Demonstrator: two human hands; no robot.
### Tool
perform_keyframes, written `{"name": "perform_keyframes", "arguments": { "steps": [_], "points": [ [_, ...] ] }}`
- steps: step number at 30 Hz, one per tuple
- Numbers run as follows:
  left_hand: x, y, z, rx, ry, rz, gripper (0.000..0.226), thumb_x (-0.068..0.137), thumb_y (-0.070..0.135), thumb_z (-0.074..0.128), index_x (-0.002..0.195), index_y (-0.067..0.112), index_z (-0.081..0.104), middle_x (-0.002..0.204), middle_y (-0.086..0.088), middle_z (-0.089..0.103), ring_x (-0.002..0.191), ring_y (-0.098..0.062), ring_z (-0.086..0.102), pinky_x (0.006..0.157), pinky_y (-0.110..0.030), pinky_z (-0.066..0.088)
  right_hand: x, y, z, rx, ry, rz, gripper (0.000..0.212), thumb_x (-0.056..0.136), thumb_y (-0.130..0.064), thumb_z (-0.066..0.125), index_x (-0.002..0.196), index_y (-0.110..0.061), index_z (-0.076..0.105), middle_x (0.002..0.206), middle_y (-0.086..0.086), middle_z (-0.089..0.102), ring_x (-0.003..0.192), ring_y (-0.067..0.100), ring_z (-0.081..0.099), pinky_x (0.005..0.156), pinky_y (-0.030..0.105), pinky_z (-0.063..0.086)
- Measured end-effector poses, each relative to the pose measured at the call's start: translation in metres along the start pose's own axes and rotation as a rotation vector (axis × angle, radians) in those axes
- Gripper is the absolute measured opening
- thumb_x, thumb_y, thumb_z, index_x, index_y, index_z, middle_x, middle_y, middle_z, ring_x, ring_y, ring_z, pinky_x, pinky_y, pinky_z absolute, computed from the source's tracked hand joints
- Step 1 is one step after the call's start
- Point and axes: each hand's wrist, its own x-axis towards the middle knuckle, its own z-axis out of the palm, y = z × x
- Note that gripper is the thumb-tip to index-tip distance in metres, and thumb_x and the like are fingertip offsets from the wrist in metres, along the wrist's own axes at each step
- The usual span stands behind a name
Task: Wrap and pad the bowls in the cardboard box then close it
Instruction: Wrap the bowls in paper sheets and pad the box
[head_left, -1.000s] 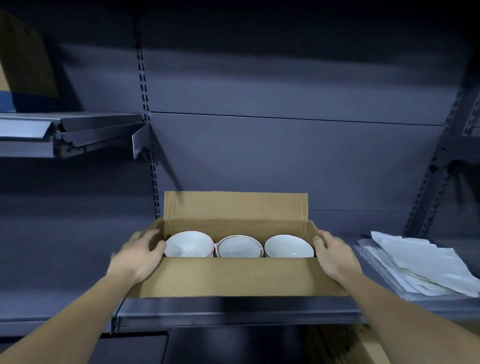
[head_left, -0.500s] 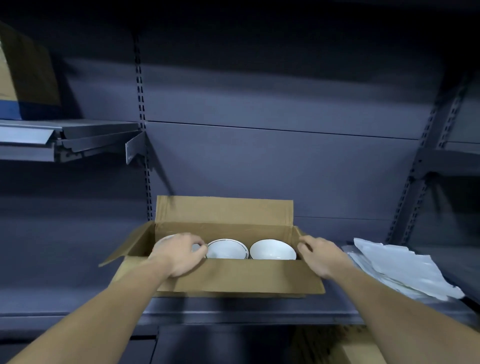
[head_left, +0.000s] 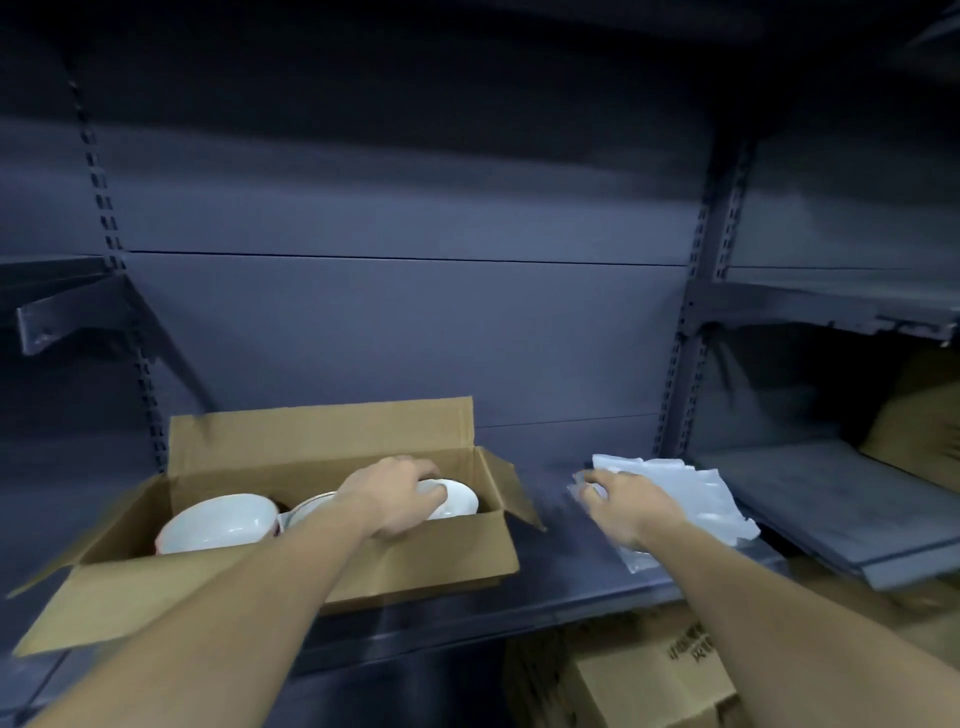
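Head cam: left hand (head_left: 395, 493) on the rightmost bowl (head_left: 460, 501) in the cardboard box (head_left: 291, 577), right hand (head_left: 634, 501) over on the wrapping sheets (head_left: 701, 493).
Left grip is curled round that bowl's rim, at the right end of the open box beside two other bowls (head_left: 218, 525). Sheets lie on the shelf (head_left: 571, 587) just right of the box, right fingers (head_left: 592, 491) on their left edge; too blurry to tell if that grip pinches one.
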Motion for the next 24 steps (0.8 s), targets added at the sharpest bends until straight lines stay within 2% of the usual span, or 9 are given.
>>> {"name": "perform_keyframes", "arguments": {
  "steps": [4, 6, 10, 17, 20, 24],
  "points": [
    [0.025, 0.043, 0.015, -0.021, 0.027, 0.112, 0.035, 0.094, 0.045, 0.041, 0.121, 0.037, 0.061, 0.128, 0.01, 0.062, 0.117, -0.019, 0.056, 0.095, -0.035, 0.047, -0.002, 0.039, -0.012, -0.014, 0.011, 0.069, 0.044, 0.099, -0.042, 0.027, 0.133, -0.029, 0.05, 0.136, 0.004, 0.056, 0.117, 0.028, 0.054, 0.098, 0.038, 0.042],
    [0.038, 0.067, 0.025, -0.007, 0.032, 0.167, 0.038, 0.096, 0.045, 0.041, 0.128, 0.034, 0.058, 0.134, 0.006, 0.059, 0.122, -0.02, 0.054, 0.098, -0.035, 0.045, -0.004, 0.058, -0.019, -0.016, 0.031, 0.103, 0.044, 0.099, -0.042, 0.026, 0.134, -0.03, 0.049, 0.134, 0.003, 0.057, 0.114, 0.026, 0.056, 0.095, 0.038, 0.044],
    [0.069, 0.107, 0.048, -0.005, 0.02, 0.261, 0.04, 0.094, 0.049, 0.043, 0.129, 0.035, 0.057, 0.134, 0.005, 0.058, 0.122, -0.02, 0.053, 0.098, -0.035, 0.044, -0.004, 0.098, -0.027, -0.048, 0.133, 0.132, 0.042, 0.101, -0.037, 0.032, 0.14, -0.029, 0.046, 0.131, 0.001, 0.059, 0.113, 0.025, 0.057, 0.089, 0.037, 0.048],
    [0.119, 0.161, 0.088, -0.065, -0.028, 0.371, 0.044, 0.094, 0.051, 0.044, 0.134, 0.037, 0.053, 0.14, 0.009, 0.055, 0.125, -0.02, 0.052, 0.101, -0.037, 0.044, 0.009, 0.155, -0.026, -0.073, 0.141, 0.159, 0.038, 0.103, -0.033, 0.036, 0.139, -0.029, 0.046, 0.135, 0.004, 0.055, 0.11, 0.025, 0.058, 0.084, 0.033, 0.047],
    [0.136, 0.174, 0.103, -0.083, -0.038, 0.413, 0.044, 0.094, 0.052, 0.047, 0.135, 0.039, 0.052, 0.143, 0.011, 0.052, 0.127, -0.017, 0.05, 0.103, -0.036, 0.042, 0.015, 0.165, -0.02, -0.074, 0.117, 0.134, 0.038, 0.101, -0.037, 0.04, 0.139, -0.031, 0.046, 0.139, 0.002, 0.052, 0.115, 0.024, 0.056, 0.093, 0.036, 0.048],
    [0.145, 0.185, 0.119, -0.023, -0.113, 0.575, 0.059, 0.08, 0.064, 0.062, 0.134, 0.043, 0.053, 0.144, 0.018, 0.049, 0.132, -0.011, 0.043, 0.107, -0.035, 0.038, 0.02, 0.164, -0.005, -0.109, 0.044, 0.025, 0.048, 0.096, -0.044, 0.051, 0.141, -0.031, 0.046, 0.147, -0.005, 0.045, 0.132, 0.017, 0.044, 0.107, 0.032, 0.036]
  ]
}}
